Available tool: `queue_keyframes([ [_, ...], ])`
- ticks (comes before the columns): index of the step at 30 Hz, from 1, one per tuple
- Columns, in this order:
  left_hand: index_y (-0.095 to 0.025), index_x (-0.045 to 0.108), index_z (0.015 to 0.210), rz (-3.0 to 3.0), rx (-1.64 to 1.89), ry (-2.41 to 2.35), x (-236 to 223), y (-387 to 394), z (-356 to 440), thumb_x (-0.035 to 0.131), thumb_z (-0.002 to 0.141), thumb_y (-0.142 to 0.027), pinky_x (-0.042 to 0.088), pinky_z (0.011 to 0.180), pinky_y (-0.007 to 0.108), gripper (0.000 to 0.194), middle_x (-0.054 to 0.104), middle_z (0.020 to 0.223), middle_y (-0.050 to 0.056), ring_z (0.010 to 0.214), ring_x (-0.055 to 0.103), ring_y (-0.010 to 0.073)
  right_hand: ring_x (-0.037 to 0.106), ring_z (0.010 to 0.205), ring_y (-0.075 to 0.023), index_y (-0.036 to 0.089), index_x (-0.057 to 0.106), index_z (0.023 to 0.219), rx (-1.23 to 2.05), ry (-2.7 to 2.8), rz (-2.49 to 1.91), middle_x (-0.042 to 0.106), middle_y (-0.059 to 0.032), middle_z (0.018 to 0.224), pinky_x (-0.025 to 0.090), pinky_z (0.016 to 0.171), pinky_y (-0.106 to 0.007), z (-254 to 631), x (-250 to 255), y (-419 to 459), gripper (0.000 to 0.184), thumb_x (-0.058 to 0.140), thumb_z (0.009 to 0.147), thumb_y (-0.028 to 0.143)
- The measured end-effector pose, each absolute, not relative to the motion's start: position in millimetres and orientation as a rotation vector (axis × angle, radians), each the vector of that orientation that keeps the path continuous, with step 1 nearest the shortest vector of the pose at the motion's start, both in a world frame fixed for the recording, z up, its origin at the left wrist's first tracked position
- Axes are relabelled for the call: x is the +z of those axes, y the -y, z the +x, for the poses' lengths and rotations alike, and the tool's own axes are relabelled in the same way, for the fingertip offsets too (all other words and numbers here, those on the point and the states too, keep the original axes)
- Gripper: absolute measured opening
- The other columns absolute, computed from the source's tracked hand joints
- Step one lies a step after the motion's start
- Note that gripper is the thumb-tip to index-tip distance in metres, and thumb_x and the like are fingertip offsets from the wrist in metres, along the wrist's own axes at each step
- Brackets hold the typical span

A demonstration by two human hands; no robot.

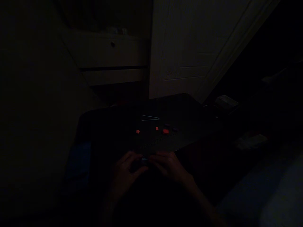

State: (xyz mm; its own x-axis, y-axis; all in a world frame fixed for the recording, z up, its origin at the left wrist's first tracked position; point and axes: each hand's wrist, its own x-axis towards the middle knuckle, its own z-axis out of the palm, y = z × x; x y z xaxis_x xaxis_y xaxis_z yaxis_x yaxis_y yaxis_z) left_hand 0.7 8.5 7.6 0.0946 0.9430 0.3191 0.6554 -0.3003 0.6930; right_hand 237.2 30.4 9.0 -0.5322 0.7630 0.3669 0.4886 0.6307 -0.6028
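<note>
In the head view, both hands meet at the near side of a dark table (113,135); the left hand (126,171) curls thumb and fingers about a small dark object (144,160) with a pale bluish patch; the right hand (167,162) sets its fingertips at the object's other side, though the gloom hides whether they pinch it; the step appears to be close two-handed handling, and the next move seems to call for a steady fingertip hold.

Beyond lie an orange piece (137,131), a smaller reddish piece (157,128), a red block (165,131) and a thin V-shaped tool (151,119); behind stand a drawer front (113,55) and a pale panel (180,41); the room is very dim.
</note>
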Motion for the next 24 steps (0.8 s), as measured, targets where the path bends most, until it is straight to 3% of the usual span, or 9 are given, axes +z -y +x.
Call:
queue_keyframes([
  [5,-0.032,0.085,0.104,1.960,1.026,-1.438,12,-10,-3,0.080,0.091,-0.038,0.059,0.063,0.025,0.015,0.079,0.096,-0.001,0.071,0.073,0.0151,0.069,0.075,-0.0164,0.021,0.083,0.118,0.589,2.231,-0.954,0.076,-0.0052,0.085,0.048,0.067,-0.026,240,8,-35,0.031,0.056,0.114,0.035],
  [10,-0.031,0.084,0.100,1.983,1.015,-1.467,14,-11,-1,0.078,0.093,-0.036,0.057,0.062,0.023,0.011,0.078,0.095,-0.003,0.063,0.067,0.0122,0.070,0.076,-0.0166,0.022,0.083,0.118,0.613,2.222,-0.939,0.076,-0.0052,0.087,0.047,0.068,-0.026,240,7,-37,0.028,0.057,0.113,0.032],
  [15,-0.032,0.084,0.101,2.046,1.026,-1.489,8,-10,-1,0.078,0.094,-0.038,0.059,0.067,0.024,0.011,0.078,0.097,-0.003,0.075,0.074,0.0147,0.067,0.072,-0.0165,0.022,0.083,0.115,0.575,2.265,-0.928,0.074,-0.0041,0.083,0.043,0.065,-0.027,241,3,-39,0.024,0.060,0.111,0.028],
  [20,-0.031,0.083,0.104,2.094,1.099,-1.468,0,-8,-2,0.076,0.097,-0.036,0.063,0.083,0.027,0.011,0.080,0.102,-0.001,0.094,0.080,0.0196,0.069,0.077,-0.0165,0.024,0.083,0.115,0.681,2.280,-0.927,0.076,-0.0037,0.087,0.045,0.069,-0.026,242,7,-39,0.023,0.061,0.109,0.023],
  [24,-0.031,0.084,0.104,2.123,1.099,-1.484,-3,-7,-3,0.075,0.098,-0.036,0.064,0.085,0.029,0.012,0.080,0.104,0.000,0.097,0.081,0.0210,0.067,0.072,-0.0160,0.023,0.084,0.111,0.678,2.287,-0.922,0.075,-0.0030,0.083,0.044,0.067,-0.026,242,11,-38,0.022,0.063,0.109,0.024],
])
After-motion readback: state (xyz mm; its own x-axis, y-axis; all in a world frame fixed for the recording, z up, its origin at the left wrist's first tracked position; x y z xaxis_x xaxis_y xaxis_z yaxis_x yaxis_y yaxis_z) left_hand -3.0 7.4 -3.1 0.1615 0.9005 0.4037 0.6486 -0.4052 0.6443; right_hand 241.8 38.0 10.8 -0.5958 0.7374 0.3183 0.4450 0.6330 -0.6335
